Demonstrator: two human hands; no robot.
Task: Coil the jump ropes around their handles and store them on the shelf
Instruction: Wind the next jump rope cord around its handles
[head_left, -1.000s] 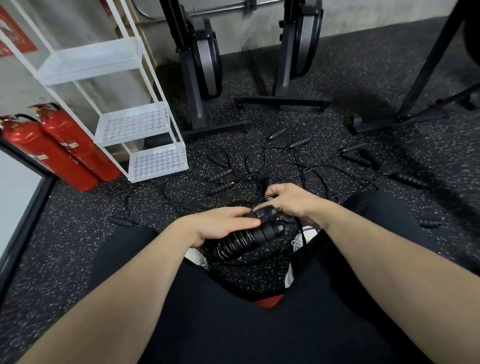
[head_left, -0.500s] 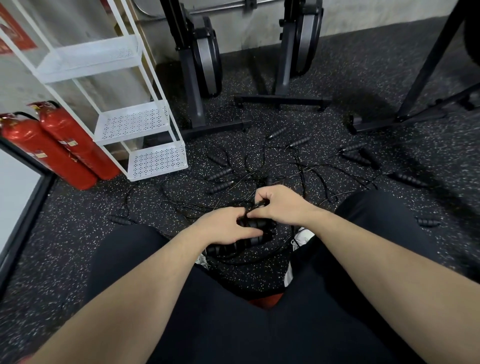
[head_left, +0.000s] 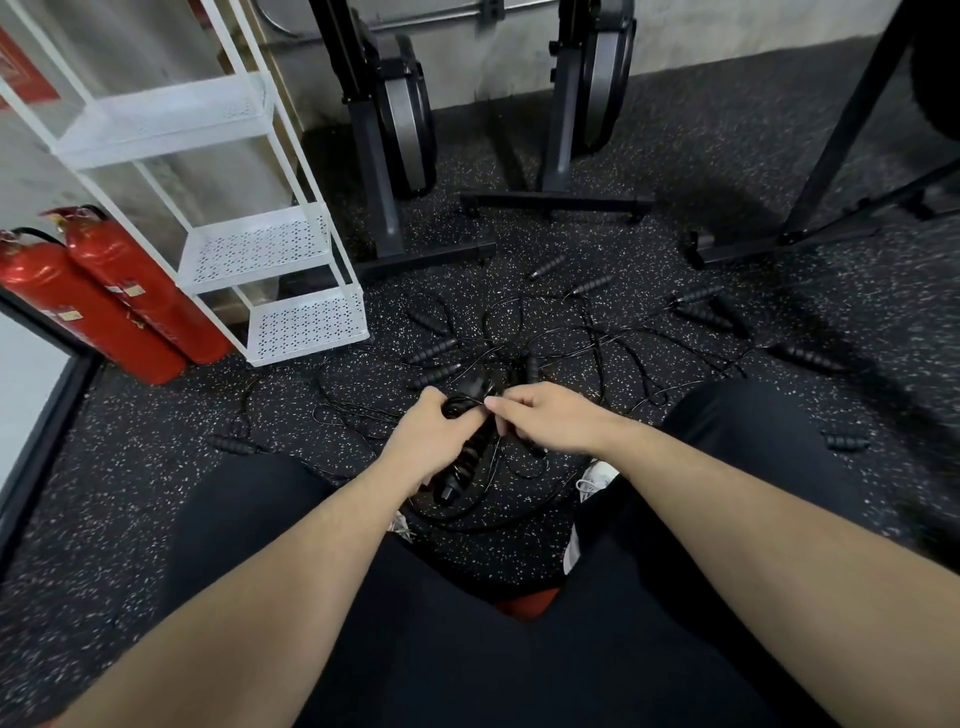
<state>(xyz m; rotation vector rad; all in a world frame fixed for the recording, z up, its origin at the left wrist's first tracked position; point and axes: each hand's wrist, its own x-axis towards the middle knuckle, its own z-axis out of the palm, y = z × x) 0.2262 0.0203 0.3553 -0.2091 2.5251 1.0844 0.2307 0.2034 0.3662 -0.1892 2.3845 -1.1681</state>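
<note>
Left hand: fingers curled round a pair of black jump-rope handles wound with cord, held low between the knees, one end tilted down toward the floor

Right hand: forearm reaching in from the right, fingertips pinching the thin black cord at the upper end of the bundle, just beside the left thumb

Loose jump ropes: tangled on the speckled floor beyond the hands; about a dozen black handles lie scattered, the count uncertain where cords overlap and the edges blur

White shelf unit: three perforated tiers, standing left of the tangle; nothing seen on any tier

Fire extinguishers: two, red, leaning side by side behind the shelf's lower frame

Dark equipment stands: two against the back wall
</note>
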